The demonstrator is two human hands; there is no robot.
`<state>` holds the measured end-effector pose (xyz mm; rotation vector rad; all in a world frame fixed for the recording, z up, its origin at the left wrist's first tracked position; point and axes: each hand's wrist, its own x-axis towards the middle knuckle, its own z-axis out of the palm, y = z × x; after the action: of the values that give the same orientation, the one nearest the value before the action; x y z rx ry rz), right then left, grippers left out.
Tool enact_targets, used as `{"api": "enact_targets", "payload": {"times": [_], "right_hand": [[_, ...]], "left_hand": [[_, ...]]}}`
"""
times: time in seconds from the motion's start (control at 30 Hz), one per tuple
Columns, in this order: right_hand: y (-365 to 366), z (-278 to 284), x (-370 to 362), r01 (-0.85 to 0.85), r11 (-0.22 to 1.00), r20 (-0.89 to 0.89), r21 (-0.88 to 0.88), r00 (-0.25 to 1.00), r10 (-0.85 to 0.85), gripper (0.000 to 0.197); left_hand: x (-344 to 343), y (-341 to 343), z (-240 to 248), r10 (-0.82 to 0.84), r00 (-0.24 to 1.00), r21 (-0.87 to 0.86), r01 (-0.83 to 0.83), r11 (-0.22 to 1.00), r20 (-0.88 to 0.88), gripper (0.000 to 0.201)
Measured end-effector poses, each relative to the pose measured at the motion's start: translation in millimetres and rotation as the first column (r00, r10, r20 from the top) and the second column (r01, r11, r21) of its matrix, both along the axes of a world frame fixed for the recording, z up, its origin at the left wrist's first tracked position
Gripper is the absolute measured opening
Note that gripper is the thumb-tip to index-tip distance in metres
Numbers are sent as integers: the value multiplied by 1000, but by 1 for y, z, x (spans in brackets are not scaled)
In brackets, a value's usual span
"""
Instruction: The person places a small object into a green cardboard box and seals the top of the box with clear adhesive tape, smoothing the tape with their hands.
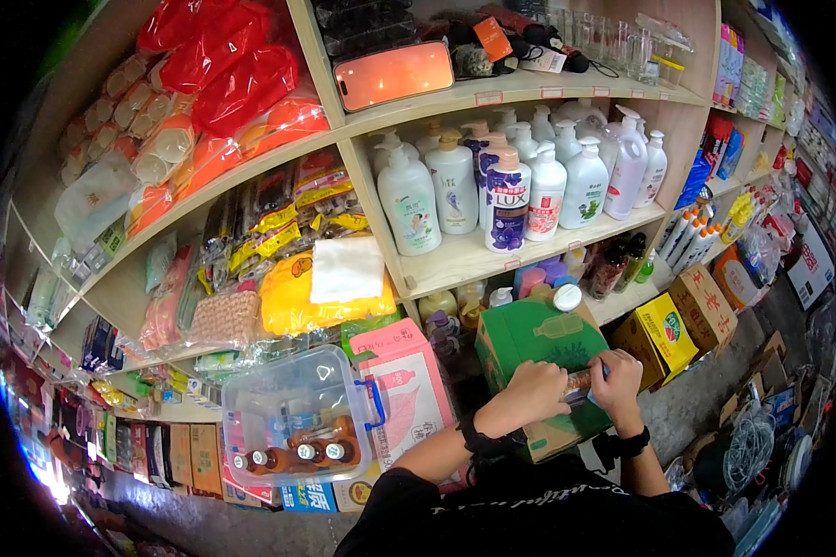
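A clear plastic bin (293,385) holding brown bottles (318,452) sits beside a pink carton (398,348); rightward, the left hand (537,388) grips one end of a small bottle-like item (578,382) over the green carton (529,336), the right hand (615,384) closed around its other end

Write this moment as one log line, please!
left hand: on small item (unclear); right hand: same item; below: green box; left side: clear bin, brown bottles

White lettering (510,199) is marking a purple pump bottle (505,232) at one-thirty; printed characters (424,433), a pink carton (413,395) at six o'clock; pale script (581,491), a black shirt (548,524) at five.
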<state>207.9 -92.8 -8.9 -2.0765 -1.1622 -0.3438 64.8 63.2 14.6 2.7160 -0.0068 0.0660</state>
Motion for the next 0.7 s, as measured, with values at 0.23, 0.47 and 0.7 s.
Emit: {"api": "enact_targets", "payload": {"times": [0.23, 0.47, 0.7], "right_hand": [[0, -2, 1, 8, 1000, 2, -7, 1000, -8, 19], [-1, -1, 1, -1, 1000, -7, -2, 1000, 1, 19], [-1, -2, 1, 0, 1000, -6, 0, 1000, 0, 19]], "left_hand": [[0, 0, 2, 0, 999, -6, 0, 1000, -34, 58], [1, -1, 3, 5, 999, 7, -4, 1000, -48, 62], [1, 0, 0, 4, 1000, 11, -3, 1000, -31, 65]]}}
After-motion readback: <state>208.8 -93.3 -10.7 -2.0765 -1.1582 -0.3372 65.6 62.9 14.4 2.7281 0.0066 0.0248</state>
